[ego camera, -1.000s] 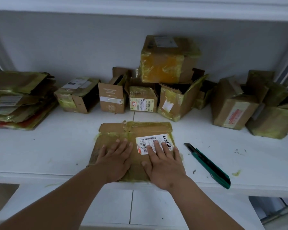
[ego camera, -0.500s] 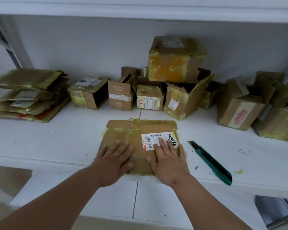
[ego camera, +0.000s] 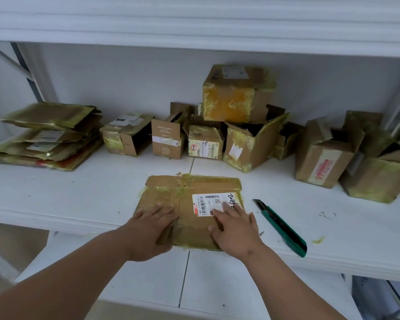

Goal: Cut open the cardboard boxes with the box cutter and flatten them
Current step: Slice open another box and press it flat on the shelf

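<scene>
Item: flat box (ego camera: 189,204), one, lying at the near edge of the white desk (ego camera: 79,192), centre, taped in yellowish film and bearing one white label (ego camera: 211,204). Left hand (ego camera: 151,229) rests palm down on its near left part, fingers straight and spread; right hand (ego camera: 237,227) rests palm down on its near right part, fingers straight, tips on the label. Neither hand holds anything. Cutter (ego camera: 281,227), one, green with a dark blade end, lies on the desk just right of the flat box, apart from both hands. Stack (ego camera: 49,135) of flattened boxes, far left; about five layers show, exact count uncertain. Uncut or half-open boxes along the far side, about ten: one lying box (ego camera: 127,135) with its open end facing near, one small upright box (ego camera: 166,142), one labelled box (ego camera: 206,144), one open box (ego camera: 249,146), one sealed box (ego camera: 236,95) perched on top of these, one small box (ego camera: 286,142) partly hidden behind, and a right-hand group (ego camera: 356,155) of three or four whose edges overlap. Status, judged: this box appears pressed flat and ready to join the stack; roughly a third of the lot is done, and the standing boxes remain to be cut and flattened.
</scene>
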### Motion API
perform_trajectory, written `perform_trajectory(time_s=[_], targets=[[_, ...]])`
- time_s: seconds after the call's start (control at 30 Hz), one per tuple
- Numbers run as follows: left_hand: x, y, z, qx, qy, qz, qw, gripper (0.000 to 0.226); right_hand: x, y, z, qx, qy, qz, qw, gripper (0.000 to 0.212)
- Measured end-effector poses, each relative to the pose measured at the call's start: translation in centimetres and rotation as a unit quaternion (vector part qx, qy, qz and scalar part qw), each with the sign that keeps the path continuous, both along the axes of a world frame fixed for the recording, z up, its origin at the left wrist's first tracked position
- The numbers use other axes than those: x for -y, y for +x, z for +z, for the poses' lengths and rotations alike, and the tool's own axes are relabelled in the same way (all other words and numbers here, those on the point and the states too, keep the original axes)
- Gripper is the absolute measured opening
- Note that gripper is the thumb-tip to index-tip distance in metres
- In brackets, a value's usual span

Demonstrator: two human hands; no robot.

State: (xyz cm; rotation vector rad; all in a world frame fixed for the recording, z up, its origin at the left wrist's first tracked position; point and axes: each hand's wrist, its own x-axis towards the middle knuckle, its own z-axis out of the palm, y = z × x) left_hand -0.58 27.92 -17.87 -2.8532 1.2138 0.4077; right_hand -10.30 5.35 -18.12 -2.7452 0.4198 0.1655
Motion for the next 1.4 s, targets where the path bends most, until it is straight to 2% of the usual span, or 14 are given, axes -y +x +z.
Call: perform_trajectory(time_s=[0.07,0.2,0.3,0.37,0.47,0.57,0.7,0.77,0.8,0.9,0.97,1.07,1.3,1.4], targets=[[-0.1,-0.2,0.5,0.007,-0.004,0.002,1.000,0.075,0.4,-0.3,0.3,0.023,0.051,-0.085,0.995,0.065],[-0.5,-0.8,1.0,0.063,0.011,0.009,0.998,0.102,1.3,-0.3,0.8,0.034,0.160,-0.160,0.973,0.061],[-0.6,-1.3,1.7,0.112,-0.007,0.014,0.994,0.058,1.9,-0.6,2.0,0.094,0.287,-0.191,0.934,0.044],[-0.9,-1.7,2.2,0.151,-0.033,0.017,0.988,0.049,2.3,-0.9,2.3,0.115,0.340,-0.224,0.906,0.029],[-1.5,-2.1,2.2,0.231,-0.117,0.019,0.966,0.036,1.8,-1.3,2.6,0.095,0.460,-0.275,0.839,0.025],[-2.0,-2.0,2.0,0.261,-0.125,0.076,0.954,0.030,1.2,-1.8,2.4,0.069,0.586,-0.310,0.745,0.024],[-2.7,-1.6,2.2,0.278,-0.192,0.189,0.922,0.062,-0.4,-2.2,2.1,0.077,0.704,-0.297,0.640,0.029],[-2.7,-1.7,2.9,0.202,-0.311,0.290,0.882,0.084,-1.6,-1.9,1.9,0.098,0.731,-0.289,0.610,0.033],[-2.8,-1.8,3.6,0.113,-0.384,0.352,0.846,0.087,-2.4,-1.6,1.7,0.113,0.736,-0.284,0.604,0.037],[-3.7,-1.6,5.5,-0.181,-0.514,0.437,0.715,0.070,-5.2,-0.5,1.8,0.172,0.734,-0.288,0.591,0.046],[-4.7,-1.9,6.4,-0.274,-0.516,0.400,0.706,0.059,-7.6,0.3,2.2,0.196,0.734,-0.287,0.584,0.044],[-6.5,-1.4,7.0,-0.310,-0.517,0.353,0.716,0.048,-11.6,1.8,3.0,0.199,0.746,-0.264,0.579,0.041],[-13.8,2.3,7.7,-0.317,-0.633,0.366,0.604,0.053,-18.6,4.8,3.5,0.173,0.769,-0.175,0.590,0.030],[-17.3,4.4,7.5,-0.299,-0.635,0.378,0.603,0.056,-19.6,6.2,3.9,0.185,0.798,-0.198,0.538,0.014]])
